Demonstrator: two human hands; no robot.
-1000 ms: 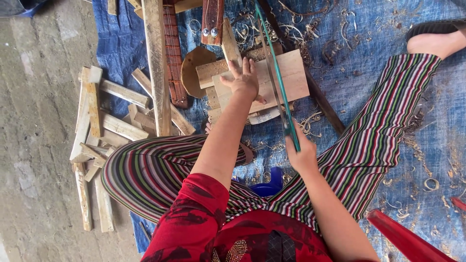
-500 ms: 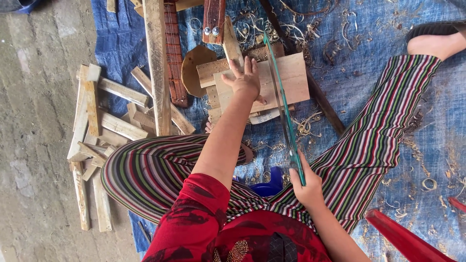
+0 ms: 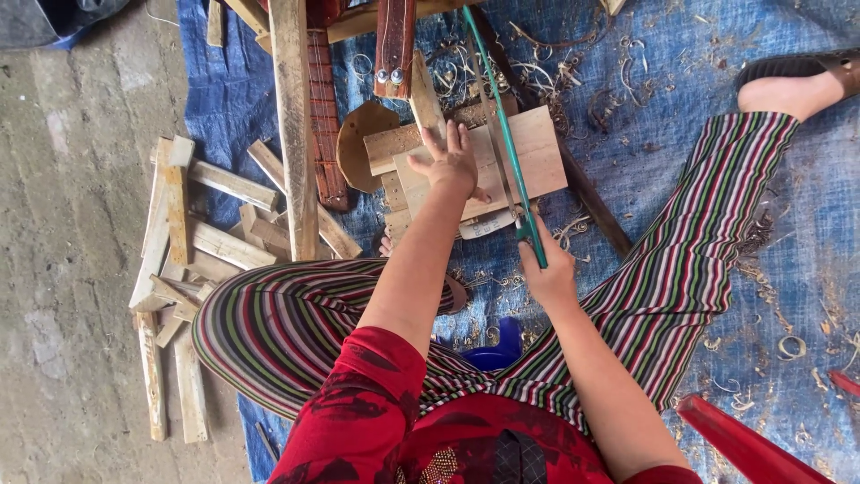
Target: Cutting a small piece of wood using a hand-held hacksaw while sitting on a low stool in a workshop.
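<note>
small white label (image 3: 488, 226) under wooden board's near edge, beside saw

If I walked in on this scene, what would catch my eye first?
Probably the green-framed saw slanting across the middle, its handle gripped by the right hand, while the left hand lies flat on a pale wooden board. All this sits on a blue tarp strewn with curly shavings. A heap of wood offcuts lies at the tarp's left edge.

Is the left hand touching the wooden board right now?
Touching. The head view shows the left hand pressed flat on the wooden board, fingers spread, with no gap visible.
</note>
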